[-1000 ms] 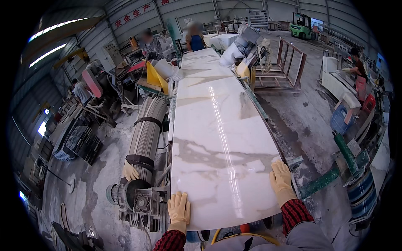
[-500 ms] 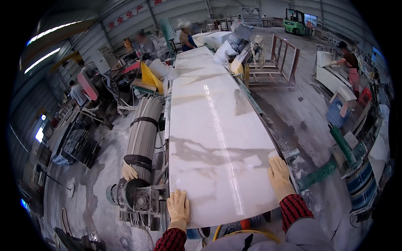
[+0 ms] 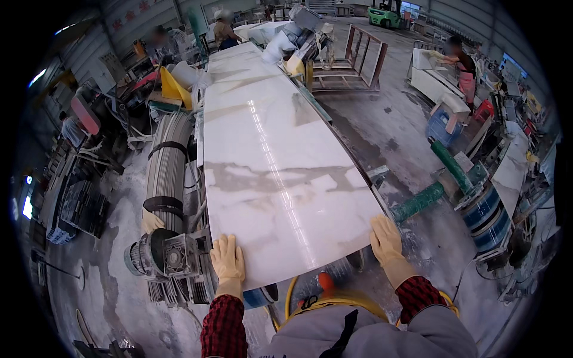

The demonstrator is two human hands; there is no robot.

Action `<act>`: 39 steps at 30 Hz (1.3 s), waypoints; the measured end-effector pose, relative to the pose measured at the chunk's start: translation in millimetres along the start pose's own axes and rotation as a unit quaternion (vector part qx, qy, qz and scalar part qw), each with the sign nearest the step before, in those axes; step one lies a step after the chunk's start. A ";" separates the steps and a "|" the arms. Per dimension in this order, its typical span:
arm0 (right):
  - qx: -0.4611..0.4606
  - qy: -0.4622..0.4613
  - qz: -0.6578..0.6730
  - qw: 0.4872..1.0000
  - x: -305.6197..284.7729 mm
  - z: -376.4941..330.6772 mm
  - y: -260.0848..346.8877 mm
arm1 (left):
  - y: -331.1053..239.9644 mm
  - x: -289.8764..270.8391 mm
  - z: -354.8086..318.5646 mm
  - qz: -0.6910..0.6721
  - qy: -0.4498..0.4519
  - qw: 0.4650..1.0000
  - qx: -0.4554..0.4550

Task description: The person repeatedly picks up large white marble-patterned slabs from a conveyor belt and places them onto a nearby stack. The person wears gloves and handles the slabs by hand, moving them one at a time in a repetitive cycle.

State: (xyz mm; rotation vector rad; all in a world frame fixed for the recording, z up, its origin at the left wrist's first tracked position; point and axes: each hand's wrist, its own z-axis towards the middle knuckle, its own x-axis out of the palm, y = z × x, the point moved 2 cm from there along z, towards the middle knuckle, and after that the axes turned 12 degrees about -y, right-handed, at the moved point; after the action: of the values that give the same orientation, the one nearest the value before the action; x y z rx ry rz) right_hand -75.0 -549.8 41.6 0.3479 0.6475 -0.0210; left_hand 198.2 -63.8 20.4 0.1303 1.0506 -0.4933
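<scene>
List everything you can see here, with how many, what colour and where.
Stone slab: one, glossy white with grey veins, centre, running away from the person.
Ribbed roller: one, grey with black bands, left of the slab.
Motor unit: one, grey, at the roller's near end.
Green rollers: two, right of the slab.
Metal frame: one, rusty, far right of the slab.
Forklift: one, green, far back.
Yellow hose: one, below the slab's near edge.
Left hand: cream glove, flat on the near edge.
Right hand: cream glove, on the near right corner.

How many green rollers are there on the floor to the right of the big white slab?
2: one green roller lies near the slab's right corner, the other farther right; more may be hidden.
</scene>
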 end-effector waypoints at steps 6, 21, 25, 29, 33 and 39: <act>0.021 0.010 -0.035 0.999 -15.5 -32.4 8.8 | -0.1 -16.5 -9.9 -0.050 -0.019 0.998 0.045; 0.168 0.144 0.055 0.974 -23.3 -83.7 20.4 | -42.3 -113.5 -112.3 -0.115 -0.015 0.993 -0.007; 0.204 0.125 0.112 0.964 -38.2 -88.1 30.4 | -45.7 -108.0 -114.5 -0.095 -0.047 0.994 0.002; 0.373 0.174 0.245 0.878 -41.0 -113.3 57.7 | -45.5 -99.8 -121.1 -0.075 -0.053 0.996 0.001; 0.531 0.301 0.448 0.653 -17.5 -129.5 89.8 | -36.4 -96.1 -118.4 -0.079 -0.020 0.997 -0.008; 0.645 0.283 0.494 0.510 20.2 -95.0 132.8 | -9.7 -84.5 -86.9 -0.163 -0.031 0.985 0.037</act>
State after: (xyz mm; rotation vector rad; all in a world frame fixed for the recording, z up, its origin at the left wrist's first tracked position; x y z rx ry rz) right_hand -97.9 -392.1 0.4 2.2718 0.8973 0.8022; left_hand 90.6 -15.7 50.5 0.0070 0.9976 -0.8286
